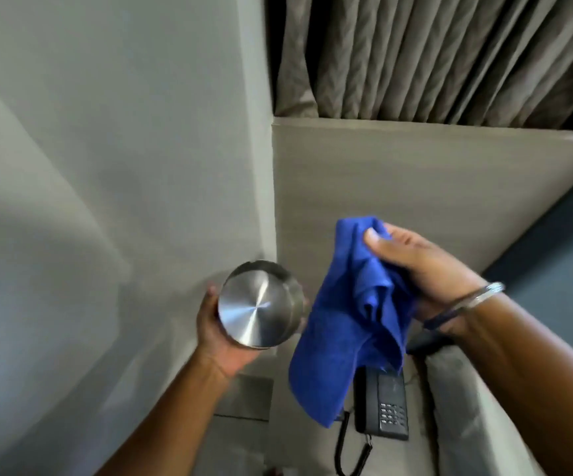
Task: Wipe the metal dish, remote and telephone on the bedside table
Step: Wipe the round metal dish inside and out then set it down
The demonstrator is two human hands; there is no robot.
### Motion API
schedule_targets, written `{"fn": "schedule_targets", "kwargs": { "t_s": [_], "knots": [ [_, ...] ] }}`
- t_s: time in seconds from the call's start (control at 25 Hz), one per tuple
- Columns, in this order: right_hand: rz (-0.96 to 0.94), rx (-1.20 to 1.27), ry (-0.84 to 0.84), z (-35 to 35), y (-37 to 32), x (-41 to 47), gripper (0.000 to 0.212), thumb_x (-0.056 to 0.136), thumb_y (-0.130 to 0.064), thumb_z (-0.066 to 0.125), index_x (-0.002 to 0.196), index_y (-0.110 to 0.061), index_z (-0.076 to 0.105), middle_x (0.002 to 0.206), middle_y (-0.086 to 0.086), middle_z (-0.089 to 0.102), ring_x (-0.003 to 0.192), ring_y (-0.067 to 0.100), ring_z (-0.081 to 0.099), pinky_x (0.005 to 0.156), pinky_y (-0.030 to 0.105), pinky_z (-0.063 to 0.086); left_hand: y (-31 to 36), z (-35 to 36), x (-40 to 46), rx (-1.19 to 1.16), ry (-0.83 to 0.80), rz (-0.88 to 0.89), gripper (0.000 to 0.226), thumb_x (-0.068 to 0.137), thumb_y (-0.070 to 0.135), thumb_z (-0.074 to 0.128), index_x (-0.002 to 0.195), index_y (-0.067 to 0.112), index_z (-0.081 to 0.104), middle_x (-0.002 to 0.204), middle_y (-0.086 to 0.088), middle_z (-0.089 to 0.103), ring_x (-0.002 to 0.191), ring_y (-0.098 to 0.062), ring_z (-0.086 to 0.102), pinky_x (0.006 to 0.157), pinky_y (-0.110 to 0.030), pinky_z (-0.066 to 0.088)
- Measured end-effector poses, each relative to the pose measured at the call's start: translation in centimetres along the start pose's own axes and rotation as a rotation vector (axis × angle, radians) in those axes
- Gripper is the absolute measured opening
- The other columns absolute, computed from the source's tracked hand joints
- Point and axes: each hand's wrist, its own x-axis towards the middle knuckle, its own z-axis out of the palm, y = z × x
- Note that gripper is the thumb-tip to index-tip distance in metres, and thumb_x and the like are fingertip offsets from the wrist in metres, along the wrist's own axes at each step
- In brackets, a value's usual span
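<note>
My left hand [218, 341] holds the round metal dish [259, 305] up in the air, its shiny flat bottom turned toward me. To its right, my right hand [426, 276] grips a blue cloth [347, 331] that hangs down loosely; cloth and dish are slightly apart. Below the cloth, a black telephone [386, 407] with a keypad and a coiled cord lies on the bedside table [299, 438], its top end hidden behind the cloth. I see no remote.
A grey wall fills the left side. A beige panel [398, 187] rises behind the table, with pleated grey curtains [432, 53] above it. A pale cushion or bedding edge [467, 407] lies to the right of the telephone.
</note>
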Motion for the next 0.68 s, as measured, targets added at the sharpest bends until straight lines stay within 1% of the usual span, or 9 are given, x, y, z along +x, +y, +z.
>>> {"fn": "schedule_targets", "kwargs": {
  "t_s": [0.04, 0.12, 0.16, 0.24, 0.32, 0.4, 0.48, 0.56, 0.68],
  "knots": [
    [-0.003, 0.136, 0.021, -2.1, -0.5, -0.8, 0.027, 0.083, -0.032, 0.068, 0.1, -0.01, 0.068, 0.093, 0.014, 0.073, 0.088, 0.025, 0.069, 0.083, 0.037, 0.055, 0.0, -1.6, -0.2, -0.03, -0.071, -0.046, 0.086, 0.079, 0.053, 0.067, 0.148, 0.009, 0.038, 0.146, -0.031, 0.044, 0.135, -0.053, 0.038, 0.114, -0.07, 0.008],
    [0.018, 0.391, 0.012, -6.4, -0.2, -3.2, 0.058, 0.091, -0.05, 0.054, 0.126, -0.004, 0.055, 0.131, 0.022, 0.056, 0.126, 0.032, 0.049, 0.111, 0.048, 0.032, -0.5, -5.2, -0.3, -0.066, -0.094, -0.094, 0.086, 0.084, 0.05, 0.059, 0.153, 0.015, 0.022, 0.152, -0.031, 0.034, 0.138, -0.057, 0.028, 0.109, -0.078, -0.001],
    [0.043, 0.492, 0.02, -8.5, 1.0, -4.5, 0.074, 0.089, -0.062, 0.049, 0.134, -0.003, 0.048, 0.141, 0.023, 0.044, 0.135, 0.034, 0.036, 0.115, 0.051, 0.021, -0.9, -7.1, -0.2, -0.099, -0.028, -0.126, 0.088, 0.082, 0.047, 0.059, 0.154, 0.018, 0.017, 0.153, -0.029, 0.032, 0.138, -0.057, 0.028, 0.107, -0.081, 0.003],
    [0.136, 0.582, 0.114, -11.9, 5.6, -6.2, 0.092, 0.074, -0.075, 0.056, 0.131, -0.004, 0.052, 0.137, 0.024, 0.05, 0.131, 0.037, 0.041, 0.111, 0.054, 0.029, -1.8, -10.0, -0.3, -0.087, 0.213, -0.173, 0.094, 0.071, 0.041, 0.069, 0.154, 0.026, 0.027, 0.152, -0.023, 0.036, 0.137, -0.057, 0.033, 0.102, -0.082, 0.018],
    [0.251, 0.557, 0.325, -14.2, 12.6, -6.5, 0.076, 0.061, -0.061, 0.077, 0.109, -0.004, 0.069, 0.111, 0.023, 0.069, 0.108, 0.037, 0.062, 0.09, 0.048, 0.052, -3.9, -13.7, -0.6, 0.054, 0.417, -0.191, 0.078, 0.061, 0.034, 0.073, 0.137, 0.025, 0.058, 0.138, -0.019, 0.055, 0.128, -0.049, 0.049, 0.102, -0.077, 0.028],
    [0.397, 0.509, 0.451, -16.5, 20.1, -6.0, 0.046, 0.057, -0.029, 0.087, 0.091, -0.002, 0.072, 0.091, 0.02, 0.072, 0.088, 0.033, 0.069, 0.079, 0.04, 0.056, -6.6, -18.0, -0.6, 0.208, 0.613, -0.206, 0.051, 0.064, 0.032, 0.071, 0.113, 0.018, 0.075, 0.116, -0.015, 0.071, 0.105, -0.038, 0.068, 0.089, -0.062, 0.052],
    [0.513, 0.591, 0.519, -18.8, 26.2, -5.2, 0.029, 0.073, -0.012, 0.067, 0.099, 0.0, 0.064, 0.096, 0.02, 0.067, 0.089, 0.033, 0.065, 0.084, 0.042, 0.051, -9.5, -22.6, -0.2, 0.334, 0.807, -0.214, 0.038, 0.084, 0.035, 0.06, 0.111, 0.015, 0.076, 0.114, -0.016, 0.073, 0.1, -0.034, 0.071, 0.078, -0.051, 0.059],
    [0.541, 0.695, 0.591, -21.1, 30.4, -4.9, 0.028, 0.079, -0.009, 0.047, 0.103, -0.001, 0.061, 0.098, 0.02, 0.066, 0.09, 0.033, 0.065, 0.083, 0.042, 0.049, -12.3, -27.1, 0.2, 0.5, 0.962, -0.184, 0.038, 0.097, 0.04, 0.051, 0.12, 0.016, 0.069, 0.119, -0.013, 0.07, 0.108, -0.031, 0.067, 0.086, -0.053, 0.055],
    [0.491, 0.798, 0.632, -24.3, 34.7, -4.9, 0.037, 0.08, -0.015, 0.042, 0.102, -0.001, 0.067, 0.108, 0.021, 0.067, 0.097, 0.035, 0.066, 0.084, 0.043, 0.051, -16.9, -33.6, 1.1, 0.783, 1.162, -0.108, 0.019, 0.1, 0.038, 0.053, 0.099, 0.029, 0.07, 0.102, -0.001, 0.066, 0.095, -0.02, 0.061, 0.085, -0.052, 0.048]
  ]
}}
